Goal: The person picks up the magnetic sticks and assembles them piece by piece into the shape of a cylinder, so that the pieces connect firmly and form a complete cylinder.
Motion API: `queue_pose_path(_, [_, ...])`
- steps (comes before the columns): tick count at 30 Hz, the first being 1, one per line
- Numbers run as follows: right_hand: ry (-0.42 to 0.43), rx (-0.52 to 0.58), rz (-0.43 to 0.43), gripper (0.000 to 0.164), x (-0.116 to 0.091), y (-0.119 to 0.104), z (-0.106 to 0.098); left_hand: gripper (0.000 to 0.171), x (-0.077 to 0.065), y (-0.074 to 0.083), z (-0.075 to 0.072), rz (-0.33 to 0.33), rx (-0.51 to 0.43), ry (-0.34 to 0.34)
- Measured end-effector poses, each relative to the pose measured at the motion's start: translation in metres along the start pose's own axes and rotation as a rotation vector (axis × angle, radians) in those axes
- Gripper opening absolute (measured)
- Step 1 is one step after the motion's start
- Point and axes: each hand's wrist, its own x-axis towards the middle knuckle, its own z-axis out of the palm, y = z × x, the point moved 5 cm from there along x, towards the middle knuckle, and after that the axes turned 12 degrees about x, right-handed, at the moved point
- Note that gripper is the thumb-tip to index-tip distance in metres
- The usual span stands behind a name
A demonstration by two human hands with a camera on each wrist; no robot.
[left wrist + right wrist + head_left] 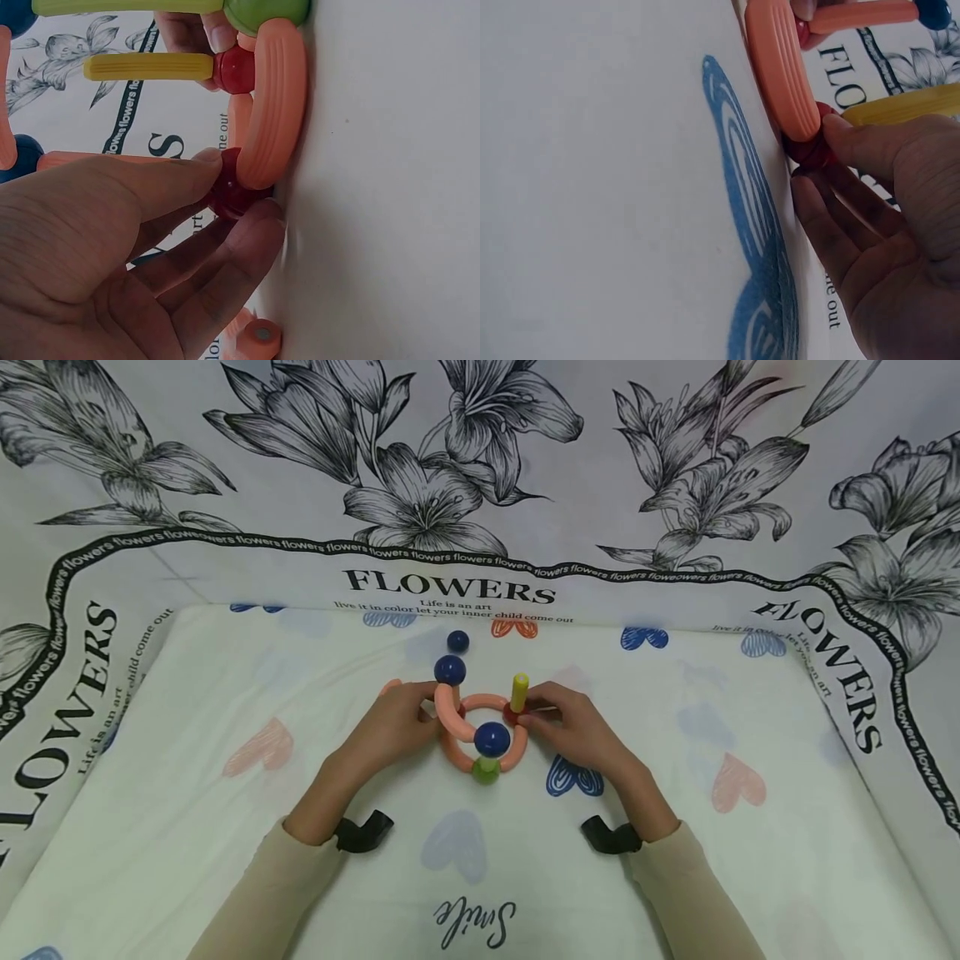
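A magnetic ball-and-stick toy stands on the cloth, its base a ring of curved orange sticks (517, 750) joined by balls. My left hand (393, 727) pinches a red ball (234, 199) of the ring between thumb and fingers. Opposite it, my right hand (573, 727) pinches another red ball (810, 152), from which a yellow stick (519, 692) rises. At the near side sits a green ball (485, 771), with a light green stick (127, 6) going up from it to a blue ball (492, 740). A curved orange stick (452, 714) links that ball to a second blue ball (450, 670).
A smaller-looking blue ball (458, 641) lies just beyond the toy. Behind my left hand an orange piece (259, 339) shows partly. Black wrist mounts (365, 832) stick out from both sleeves. The white cloth (315, 893) is printed with hearts and lettering.
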Motion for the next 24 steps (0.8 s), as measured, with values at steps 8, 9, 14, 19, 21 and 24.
queue_pose_path(8, [-0.015,-0.013,0.006,0.031,0.002,-0.002,-0.002,0.017,0.004,-0.002,-0.001,0.027,-0.018,-0.016])
queue_pose_path(9, [-0.026,-0.016,0.004,0.032,0.002,-0.002,-0.003,0.017,0.004,-0.002,-0.001,0.028,-0.014,-0.012])
queue_pose_path(14, [-0.124,-0.04,-0.008,0.036,0.009,-0.008,-0.012,0.018,0.003,-0.003,-0.001,-0.004,0.011,-0.01])
queue_pose_path(19, [-0.124,-0.099,0.003,0.032,0.025,-0.015,-0.025,0.016,0.005,-0.002,0.0,-0.021,0.013,-0.023])
queue_pose_path(21, [-0.098,-0.113,-0.011,0.03,0.032,-0.016,-0.026,0.017,0.005,-0.001,0.001,-0.028,0.01,-0.033])
queue_pose_path(24, [-0.078,-0.15,-0.053,0.03,0.041,-0.017,-0.023,0.018,0.002,-0.002,0.002,-0.04,0.019,-0.048])
